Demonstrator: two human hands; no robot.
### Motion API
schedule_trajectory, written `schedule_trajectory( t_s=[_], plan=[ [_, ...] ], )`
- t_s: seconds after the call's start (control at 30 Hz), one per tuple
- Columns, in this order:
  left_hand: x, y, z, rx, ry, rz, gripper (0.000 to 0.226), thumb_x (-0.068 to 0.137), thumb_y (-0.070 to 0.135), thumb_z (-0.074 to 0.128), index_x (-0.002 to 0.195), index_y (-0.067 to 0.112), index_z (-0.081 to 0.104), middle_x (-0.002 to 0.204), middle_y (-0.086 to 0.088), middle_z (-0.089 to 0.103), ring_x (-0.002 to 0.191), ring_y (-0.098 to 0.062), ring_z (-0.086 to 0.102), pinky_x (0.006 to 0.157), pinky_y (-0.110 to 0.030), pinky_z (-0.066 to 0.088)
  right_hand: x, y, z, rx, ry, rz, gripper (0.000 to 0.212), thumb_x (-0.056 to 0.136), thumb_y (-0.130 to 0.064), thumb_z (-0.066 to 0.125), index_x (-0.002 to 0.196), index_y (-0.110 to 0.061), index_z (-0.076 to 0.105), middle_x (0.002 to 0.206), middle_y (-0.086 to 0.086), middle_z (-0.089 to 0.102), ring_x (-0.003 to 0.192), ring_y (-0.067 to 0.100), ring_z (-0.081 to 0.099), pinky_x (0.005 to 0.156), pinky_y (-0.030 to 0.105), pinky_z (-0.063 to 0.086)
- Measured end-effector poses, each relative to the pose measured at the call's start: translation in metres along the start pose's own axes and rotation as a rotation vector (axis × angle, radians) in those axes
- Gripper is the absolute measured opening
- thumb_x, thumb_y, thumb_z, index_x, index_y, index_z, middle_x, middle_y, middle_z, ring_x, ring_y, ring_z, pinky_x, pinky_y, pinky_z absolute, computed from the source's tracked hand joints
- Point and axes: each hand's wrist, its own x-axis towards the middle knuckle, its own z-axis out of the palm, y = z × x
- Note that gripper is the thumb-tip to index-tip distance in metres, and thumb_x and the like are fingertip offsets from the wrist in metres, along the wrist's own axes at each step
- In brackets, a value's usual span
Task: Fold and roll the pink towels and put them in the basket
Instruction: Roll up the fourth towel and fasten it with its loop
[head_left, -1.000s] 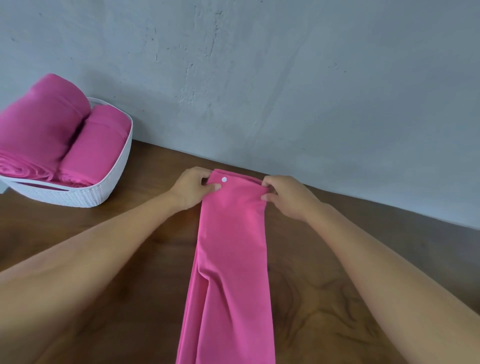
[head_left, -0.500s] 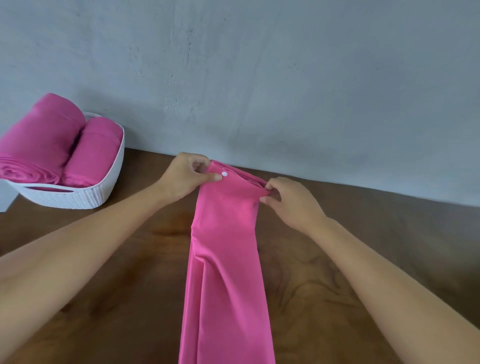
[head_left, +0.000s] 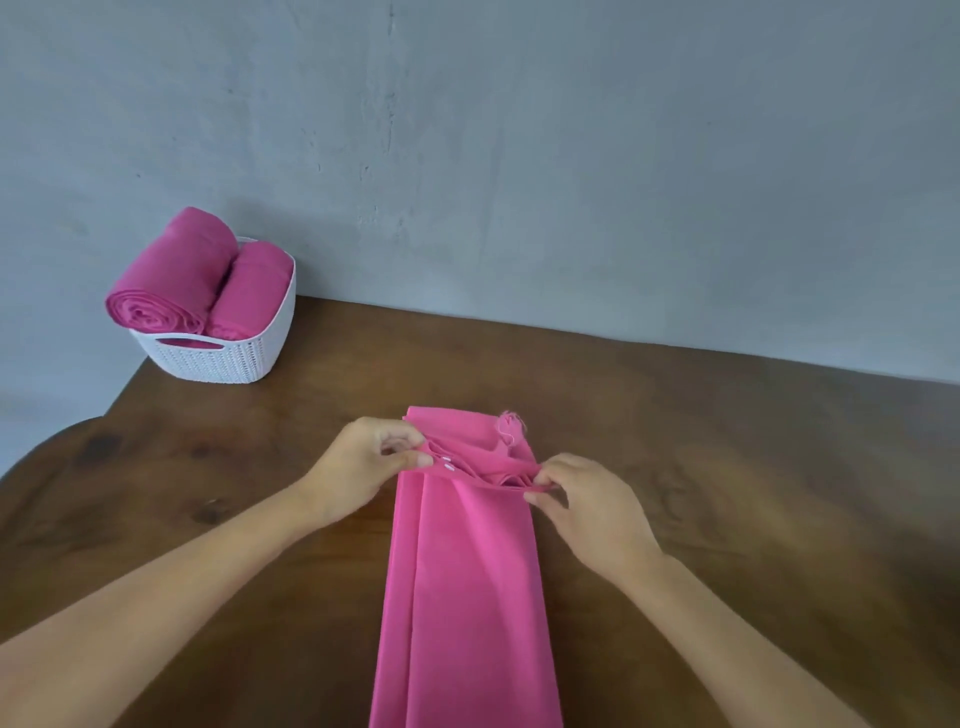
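A long pink towel (head_left: 467, 582), folded into a narrow strip, lies on the wooden table and runs off the bottom of the view. My left hand (head_left: 363, 467) pinches the left corner of its lifted far edge. My right hand (head_left: 587, 501) pinches the right corner of the same edge. That edge is folded back toward me, and a lower layer with a frayed corner (head_left: 511, 426) shows behind it. A white woven basket (head_left: 218, 358) stands at the far left by the wall, holding two rolled pink towels (head_left: 171, 275).
The brown wooden table (head_left: 727, 467) reaches to a grey wall (head_left: 519, 156) at the back. Its left edge curves in below the basket. Bare wood lies to either side of the towel strip.
Both hands have drawn the towel's far edge back toward me, turning it over onto the strip. The camera has tilted, so the basket now appears farther away and higher.
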Motion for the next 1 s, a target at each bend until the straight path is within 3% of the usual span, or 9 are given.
schedule_trajectory(
  t_s=[0.27, 0.4, 0.53, 0.8, 0.87, 0.97, 1.0],
  plan=[
    [-0.077, -0.005, 0.065, 0.12, 0.08, -0.131, 0.009, 0.086, 0.021, 0.079, 0.079, 0.026, 0.077, 0.085, 0.008, 0.077, 0.084, -0.012, 0.072, 0.09, -0.047, 0.055, -0.086, 0.006, 0.032, 0.078, -0.042, 0.003, 0.008, 0.095, -0.033, 0.066, 0.093, -0.025, 0.069, 0.094, -0.016, 0.063, 0.09, 0.007, 0.054, 0.072, 0.023, 0.04],
    [-0.121, 0.01, 0.097, 0.162, 0.141, -0.142, 0.009, 0.087, 0.022, 0.079, 0.08, 0.028, 0.078, 0.085, 0.012, 0.076, 0.086, -0.009, 0.072, 0.089, -0.039, 0.056, -0.133, 0.01, 0.039, 0.121, -0.011, -0.009, 0.008, 0.092, -0.031, 0.069, 0.088, -0.024, 0.067, 0.091, -0.013, 0.064, 0.089, 0.01, 0.055, 0.068, 0.026, 0.038],
    [-0.171, 0.028, 0.128, 0.152, 0.153, -0.152, 0.008, 0.088, 0.022, 0.078, 0.081, 0.026, 0.079, 0.086, 0.013, 0.077, 0.087, -0.009, 0.072, 0.088, -0.033, 0.054, -0.184, 0.012, 0.043, 0.147, -0.001, -0.021, 0.009, 0.091, -0.032, 0.068, 0.087, -0.024, 0.066, 0.091, -0.013, 0.064, 0.089, 0.01, 0.055, 0.071, 0.028, 0.044],
    [-0.246, 0.046, 0.177, 0.224, 0.193, -0.182, 0.016, 0.085, 0.03, 0.081, 0.07, 0.027, 0.075, 0.072, 0.013, 0.071, 0.065, -0.002, 0.058, 0.064, -0.015, 0.042, -0.265, 0.014, 0.038, 0.162, -0.006, -0.099, 0.005, 0.09, -0.021, 0.069, 0.086, -0.023, 0.066, 0.088, -0.015, 0.063, 0.084, 0.009, 0.055, 0.07, 0.027, 0.045],
    [-0.26, 0.049, 0.186, 0.169, 0.186, -0.236, 0.017, 0.083, 0.033, 0.083, 0.07, 0.024, 0.076, 0.072, 0.008, 0.071, 0.066, -0.002, 0.059, 0.065, -0.017, 0.044, -0.279, 0.015, 0.033, 0.152, -0.046, -0.125, 0.003, 0.088, -0.02, 0.066, 0.089, -0.023, 0.067, 0.091, -0.015, 0.064, 0.087, 0.011, 0.057, 0.073, 0.028, 0.045],
    [-0.275, 0.055, 0.196, 0.087, 0.17, -0.252, 0.019, 0.083, 0.031, 0.083, 0.075, 0.016, 0.077, 0.078, -0.004, 0.073, 0.073, -0.019, 0.067, 0.072, -0.033, 0.052, -0.295, 0.013, 0.022, 0.153, -0.1, -0.139, 0.008, 0.092, -0.027, 0.062, 0.095, -0.023, 0.069, 0.097, -0.014, 0.065, 0.095, 0.009, 0.057, 0.082, 0.026, 0.044],
    [-0.278, 0.06, 0.198, 0.071, 0.179, -0.241, 0.019, 0.084, 0.029, 0.083, 0.076, 0.013, 0.076, 0.078, -0.007, 0.073, 0.07, -0.019, 0.067, 0.07, -0.033, 0.052, -0.299, 0.013, 0.016, 0.165, -0.103, -0.14, 0.008, 0.093, -0.029, 0.063, 0.095, -0.023, 0.068, 0.097, -0.015, 0.065, 0.095, 0.008, 0.056, 0.083, 0.025, 0.043]
  ],
)
